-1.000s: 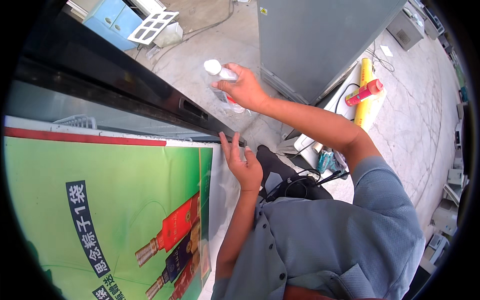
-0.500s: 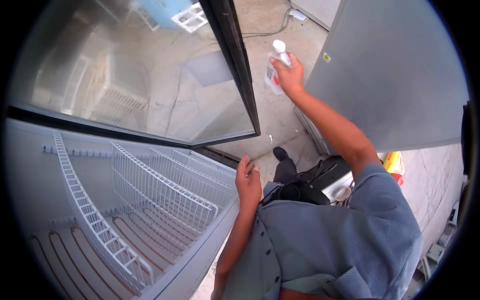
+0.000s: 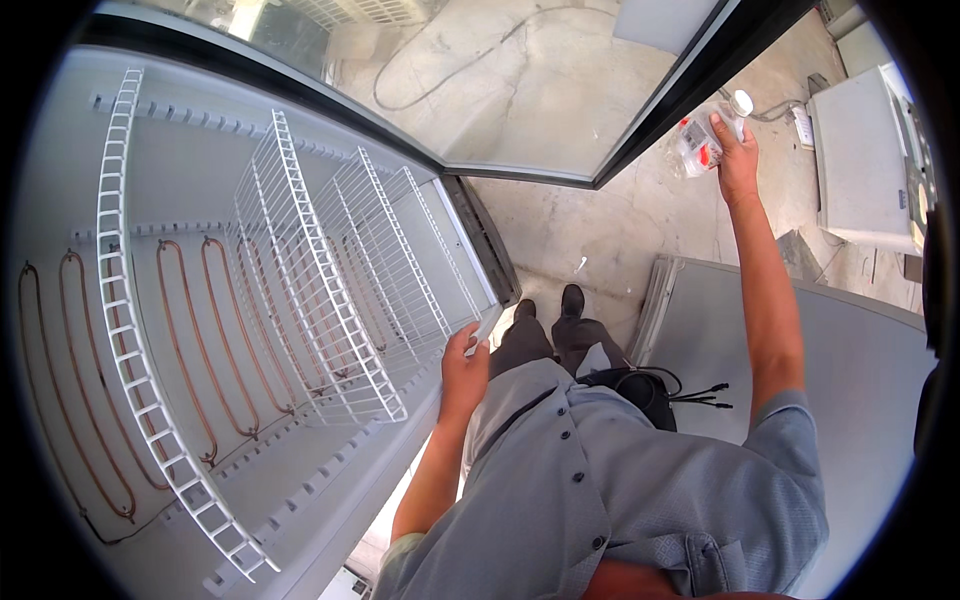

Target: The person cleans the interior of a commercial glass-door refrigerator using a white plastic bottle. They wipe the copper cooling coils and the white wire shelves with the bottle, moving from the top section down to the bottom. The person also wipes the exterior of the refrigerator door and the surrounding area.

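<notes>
My right hand (image 3: 738,162) is stretched out to the far right, its fingers wrapped round a clear plastic bottle (image 3: 697,146). The bottle has a white cap and red marks on its side, and it tilts over the floor beside the glass door's edge. At the near side of an open display fridge (image 3: 395,440), my left hand (image 3: 465,372) has its fingers curled over the cabinet's front edge. White wire shelves (image 3: 335,300) stand inside the fridge, with copper-coloured tubes (image 3: 215,340) behind them.
The fridge's black-framed glass door (image 3: 520,100) swings out ahead. On the right lies a large grey panel (image 3: 720,320). A white box-shaped appliance (image 3: 865,155) stands at the far right, near a cable on the concrete floor (image 3: 560,225). A black bag (image 3: 640,395) is at my waist.
The view has turned toward the fridge. My right hand, still holding the bottle, is farther right in the picture. The left hand has gone from raised fingers to the cabinet edge.
</notes>
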Available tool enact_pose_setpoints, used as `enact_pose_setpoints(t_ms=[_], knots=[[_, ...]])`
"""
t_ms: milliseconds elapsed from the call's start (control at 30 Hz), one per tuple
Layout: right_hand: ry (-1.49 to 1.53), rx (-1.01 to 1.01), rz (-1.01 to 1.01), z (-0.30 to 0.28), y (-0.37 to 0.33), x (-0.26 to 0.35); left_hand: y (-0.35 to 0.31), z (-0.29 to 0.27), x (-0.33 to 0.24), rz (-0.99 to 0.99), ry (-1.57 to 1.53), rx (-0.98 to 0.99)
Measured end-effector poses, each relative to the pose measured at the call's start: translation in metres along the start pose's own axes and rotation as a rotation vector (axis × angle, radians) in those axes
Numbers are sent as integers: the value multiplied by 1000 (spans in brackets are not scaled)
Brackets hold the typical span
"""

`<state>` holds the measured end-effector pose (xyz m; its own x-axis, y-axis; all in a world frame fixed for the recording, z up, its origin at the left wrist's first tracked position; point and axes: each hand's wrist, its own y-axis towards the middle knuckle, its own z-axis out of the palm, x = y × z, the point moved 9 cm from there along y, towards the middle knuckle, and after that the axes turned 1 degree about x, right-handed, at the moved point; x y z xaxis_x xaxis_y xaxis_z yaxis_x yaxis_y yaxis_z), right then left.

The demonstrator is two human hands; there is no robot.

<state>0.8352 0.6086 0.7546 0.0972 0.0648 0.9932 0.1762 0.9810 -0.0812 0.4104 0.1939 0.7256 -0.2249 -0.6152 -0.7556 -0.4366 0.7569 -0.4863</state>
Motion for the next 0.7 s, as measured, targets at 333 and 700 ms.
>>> enact_pose_setpoints(t_ms=[333, 700], knots=[[-434, 193, 101, 80, -6, -101, 33, 14, 23, -160, -207, -212], [-520, 1504, -74, 332, -109, -83, 121, 48, -112, -5, -469, -290]])
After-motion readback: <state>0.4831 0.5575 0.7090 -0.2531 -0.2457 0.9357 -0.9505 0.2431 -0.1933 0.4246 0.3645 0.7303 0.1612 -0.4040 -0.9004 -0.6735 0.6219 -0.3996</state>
